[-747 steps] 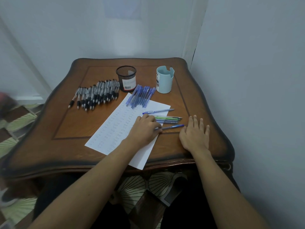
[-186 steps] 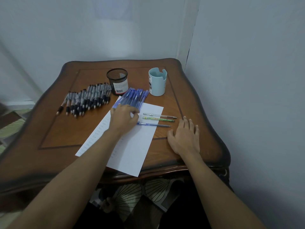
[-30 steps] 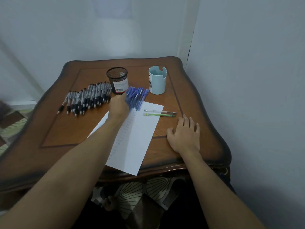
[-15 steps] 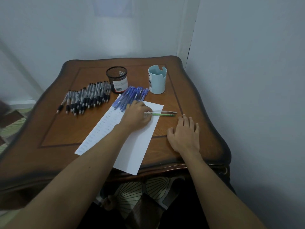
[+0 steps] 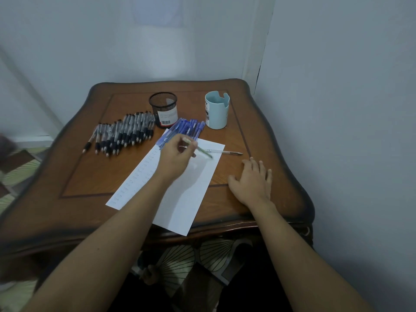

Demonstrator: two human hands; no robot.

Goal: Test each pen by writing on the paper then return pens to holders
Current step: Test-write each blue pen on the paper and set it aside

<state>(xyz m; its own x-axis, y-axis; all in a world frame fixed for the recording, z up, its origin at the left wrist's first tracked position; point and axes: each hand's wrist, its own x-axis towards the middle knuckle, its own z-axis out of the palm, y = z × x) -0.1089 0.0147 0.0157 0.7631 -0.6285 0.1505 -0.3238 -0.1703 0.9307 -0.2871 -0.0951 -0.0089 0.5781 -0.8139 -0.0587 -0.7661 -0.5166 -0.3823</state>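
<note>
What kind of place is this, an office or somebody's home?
Most likely a corner of a home: a carved wooden table against plain painted walls, with patterned flooring beside it. The left hand holds a green pen over the paper.

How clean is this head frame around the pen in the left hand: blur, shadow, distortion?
Head view: dim, bluish light throughout; the left hand casts a soft shadow on the paper; the green pen it holds looks slightly smeared; the wide-angle lens bows the table edges; the paper's writing is too small to read.
</note>
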